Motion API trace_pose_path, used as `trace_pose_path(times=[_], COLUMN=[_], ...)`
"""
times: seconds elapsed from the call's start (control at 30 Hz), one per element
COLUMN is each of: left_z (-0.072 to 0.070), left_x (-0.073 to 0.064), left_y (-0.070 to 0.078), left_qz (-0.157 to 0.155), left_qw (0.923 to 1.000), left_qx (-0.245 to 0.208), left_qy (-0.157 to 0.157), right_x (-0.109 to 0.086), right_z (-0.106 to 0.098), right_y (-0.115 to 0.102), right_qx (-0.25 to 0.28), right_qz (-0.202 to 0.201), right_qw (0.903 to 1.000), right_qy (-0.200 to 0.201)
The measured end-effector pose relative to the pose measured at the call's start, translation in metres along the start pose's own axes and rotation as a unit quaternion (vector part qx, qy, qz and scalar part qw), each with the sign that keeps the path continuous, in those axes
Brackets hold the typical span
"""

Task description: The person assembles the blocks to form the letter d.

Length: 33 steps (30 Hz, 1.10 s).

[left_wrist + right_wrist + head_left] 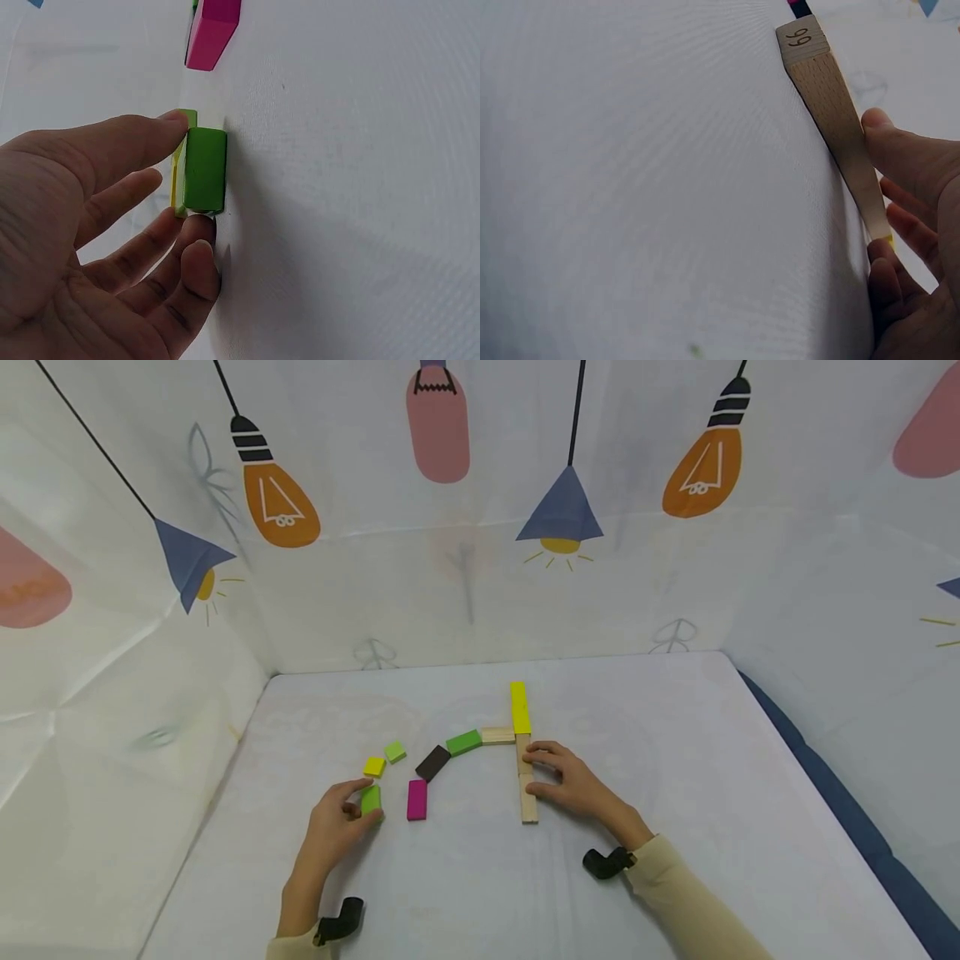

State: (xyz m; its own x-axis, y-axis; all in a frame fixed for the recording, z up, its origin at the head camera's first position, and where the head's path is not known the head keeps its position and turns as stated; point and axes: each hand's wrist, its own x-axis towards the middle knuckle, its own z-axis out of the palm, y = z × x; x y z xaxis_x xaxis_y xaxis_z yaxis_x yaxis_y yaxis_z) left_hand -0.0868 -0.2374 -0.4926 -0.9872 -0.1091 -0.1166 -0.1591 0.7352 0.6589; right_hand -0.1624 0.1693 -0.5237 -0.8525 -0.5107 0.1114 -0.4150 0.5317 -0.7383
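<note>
In the head view my left hand (333,827) pinches a light green block (371,799) between thumb and fingers on the table. The left wrist view shows the thumb at one end of this green block (205,169) and fingertips at the other. My right hand (577,785) rests its fingertips and thumb against the right side of two plain wooden blocks (528,807) lying end to end. In the right wrist view the nearer wooden block (836,112) bears a number on its end; the hand does not wrap round it.
A long yellow block (520,707) continues the wooden row. Leftward curve a wooden block (498,736), a green block (464,742), a dark brown block (432,763) and a magenta block (417,800). Small yellow (374,767) and lime (395,752) blocks lie beyond the left hand.
</note>
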Motion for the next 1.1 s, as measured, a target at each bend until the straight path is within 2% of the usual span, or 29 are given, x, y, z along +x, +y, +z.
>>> trace_pose_path(times=[0.5, 0.8, 1.1], left_z=[0.0015, -0.0003, -0.0002], left_x=[0.0008, 0.0012, -0.0001], left_y=[0.0008, -0.0028, -0.0065], left_qz=[0.007, 0.009, 0.006], left_qw=[0.9999, 0.9996, 0.9997], left_qx=[0.009, 0.018, 0.003], left_qy=[-0.005, -0.022, -0.022], right_x=[-0.0001, 0.0018, 0.0001], right_z=[-0.0009, -0.0013, -0.0013], right_y=[0.0000, -0.0011, -0.0012], right_qx=[0.009, 0.007, 0.007], right_qz=[0.007, -0.002, 0.006], right_qw=[0.9999, 1.0000, 1.0000], right_qy=[-0.005, -0.003, -0.002])
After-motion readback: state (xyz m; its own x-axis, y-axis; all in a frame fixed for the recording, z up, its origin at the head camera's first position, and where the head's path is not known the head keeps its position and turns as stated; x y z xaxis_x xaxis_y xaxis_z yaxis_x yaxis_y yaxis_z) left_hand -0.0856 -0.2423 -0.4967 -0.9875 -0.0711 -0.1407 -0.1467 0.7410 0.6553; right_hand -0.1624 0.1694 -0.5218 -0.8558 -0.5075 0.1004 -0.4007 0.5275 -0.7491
